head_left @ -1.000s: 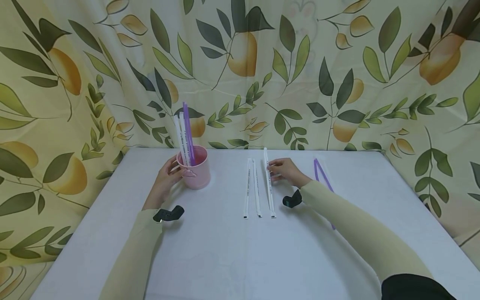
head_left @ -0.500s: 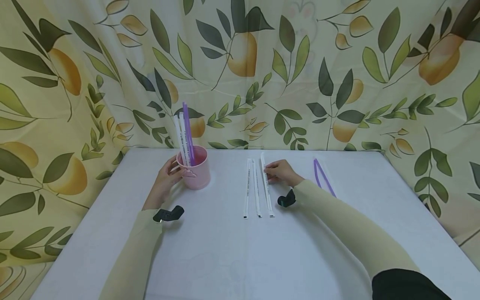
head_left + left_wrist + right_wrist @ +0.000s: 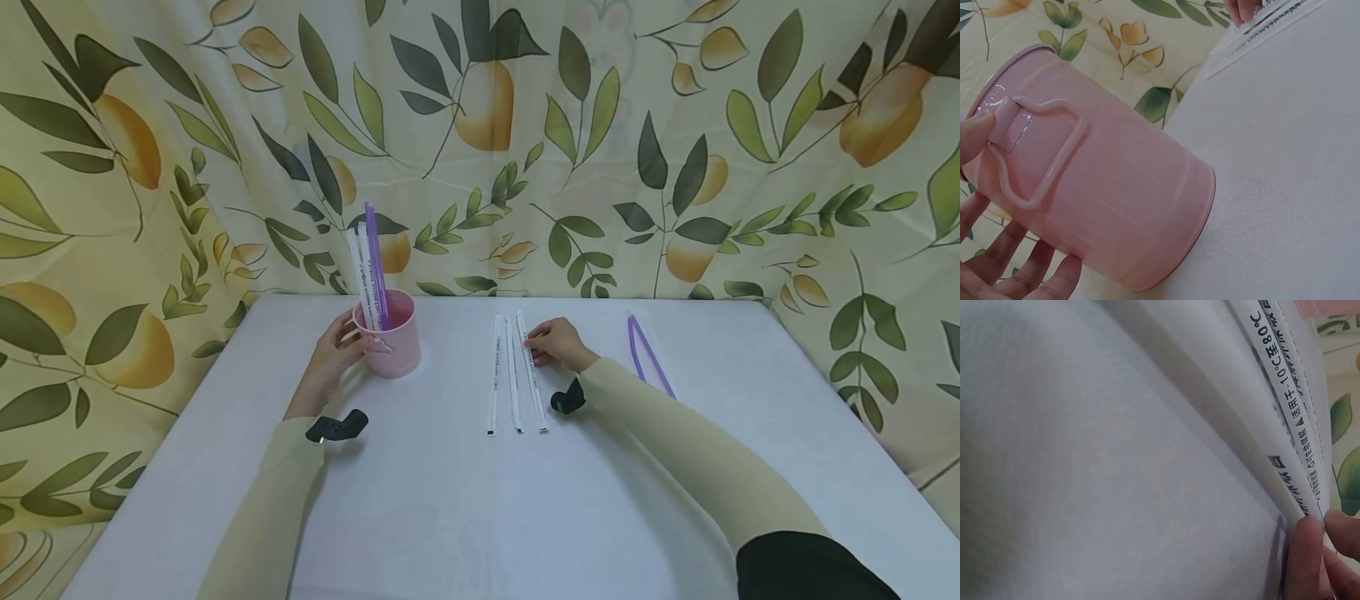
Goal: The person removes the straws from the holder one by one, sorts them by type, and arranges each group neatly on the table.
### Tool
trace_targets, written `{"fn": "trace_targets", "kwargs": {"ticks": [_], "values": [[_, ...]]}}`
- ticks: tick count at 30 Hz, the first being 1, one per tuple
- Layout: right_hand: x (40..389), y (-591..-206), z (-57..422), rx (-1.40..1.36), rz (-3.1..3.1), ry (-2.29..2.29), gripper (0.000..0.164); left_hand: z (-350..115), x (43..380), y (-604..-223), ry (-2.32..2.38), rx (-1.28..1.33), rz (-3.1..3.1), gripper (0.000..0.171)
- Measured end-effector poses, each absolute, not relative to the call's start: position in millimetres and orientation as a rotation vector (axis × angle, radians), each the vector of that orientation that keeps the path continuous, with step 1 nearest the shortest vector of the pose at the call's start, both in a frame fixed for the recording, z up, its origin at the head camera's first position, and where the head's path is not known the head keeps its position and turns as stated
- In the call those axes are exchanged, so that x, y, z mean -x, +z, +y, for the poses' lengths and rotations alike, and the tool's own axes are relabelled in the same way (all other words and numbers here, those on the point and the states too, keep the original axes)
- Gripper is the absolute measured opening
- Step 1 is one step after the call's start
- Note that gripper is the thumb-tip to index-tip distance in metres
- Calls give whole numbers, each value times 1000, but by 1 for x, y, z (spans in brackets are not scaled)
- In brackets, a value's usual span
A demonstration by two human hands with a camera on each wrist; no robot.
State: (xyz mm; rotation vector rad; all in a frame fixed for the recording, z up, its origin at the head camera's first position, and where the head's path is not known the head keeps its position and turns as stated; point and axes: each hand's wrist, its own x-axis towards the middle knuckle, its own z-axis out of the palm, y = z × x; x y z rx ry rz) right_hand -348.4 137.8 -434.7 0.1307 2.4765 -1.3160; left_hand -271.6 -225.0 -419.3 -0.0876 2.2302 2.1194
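My left hand [image 3: 336, 358] holds a pink metal bucket [image 3: 397, 350] at the table's back left. In the left wrist view its thumb lies by the looped handle [image 3: 1063, 150] near the rim, fingers along the bucket's side. White paper-wrapped straws [image 3: 362, 279] and purple straws [image 3: 376, 267] stand upright in the bucket. Right of it, my right hand [image 3: 558, 343] pinches a paper-wrapped straw [image 3: 534, 387] between thumb and fingers near its far end. That straw lies slightly slanted beside two more wrapped straws, the middle one [image 3: 514, 387] and the left one [image 3: 494, 387].
Purple straws [image 3: 652, 358] lie in a narrow V right of my right hand, partly hidden by the sleeve. A white cloth [image 3: 450, 517] covers the table. Behind its back edge hangs a curtain [image 3: 480, 208] with a fruit and leaf pattern.
My right hand has moved left and lowered the wrapped straw's far end beside the other two. The left hand and the bucket have stayed in place.
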Motion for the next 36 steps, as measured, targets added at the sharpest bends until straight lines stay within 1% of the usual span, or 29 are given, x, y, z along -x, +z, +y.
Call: {"fn": "trace_targets", "kwargs": {"ticks": [14,24,31,36], "values": [[349,-433,144,-85,2471,-1338,29,-223,273,-418,2124,92,2224,71],[350,-434,163,59,2482,-1399,39,-223,272,-419,2123,98,2216,71],[352,-428,173,201,2511,-1528,40,-224,274,-418,2103,163,2225,72],[349,-420,175,335,2528,-1642,41,-224,272,-418,2105,161,2226,72]]}}
